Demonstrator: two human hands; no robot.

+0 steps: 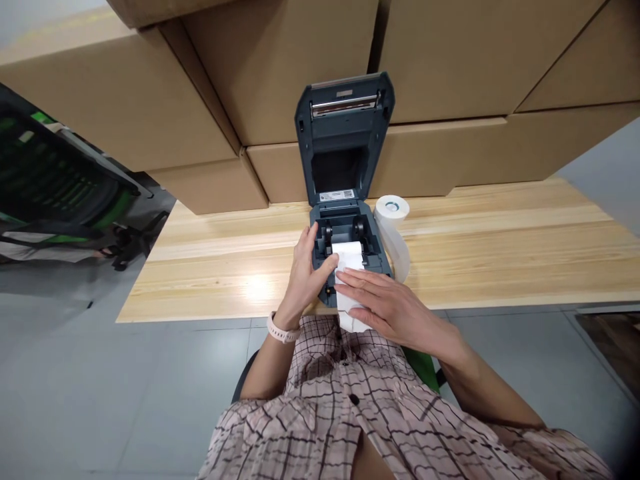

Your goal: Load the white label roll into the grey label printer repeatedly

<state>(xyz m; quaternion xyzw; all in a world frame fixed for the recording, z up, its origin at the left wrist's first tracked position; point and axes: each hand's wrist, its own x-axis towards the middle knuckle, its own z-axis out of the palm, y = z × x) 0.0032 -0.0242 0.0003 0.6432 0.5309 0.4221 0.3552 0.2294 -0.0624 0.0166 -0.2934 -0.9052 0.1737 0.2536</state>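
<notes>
Right hand (pixel 387 303) laid over the paper strip (pixel 349 253); fingers extended and slightly parted, the paper being touched from above. Left hand (pixel 305 270) held open, thumb spread wide from the fingers; fingers rested along the left side of the printer (pixel 375 250), thumb tip set at the strip's left edge.

Printer placed at the near edge of the table (pixel 500 257), lid (pixel 327 137) raised. Within the bay, black holders (pixel 359 228) are seen; the strip's far end is positioned just in front of them, and its uneven near end is extended past the printer's front. White roll (pixel 391 209) laid flat on the table, just beside the printer on the right, a loose length curved toward the near edge. Brown boxes (pixel 440 60) are stacked behind; contents hidden.
</notes>
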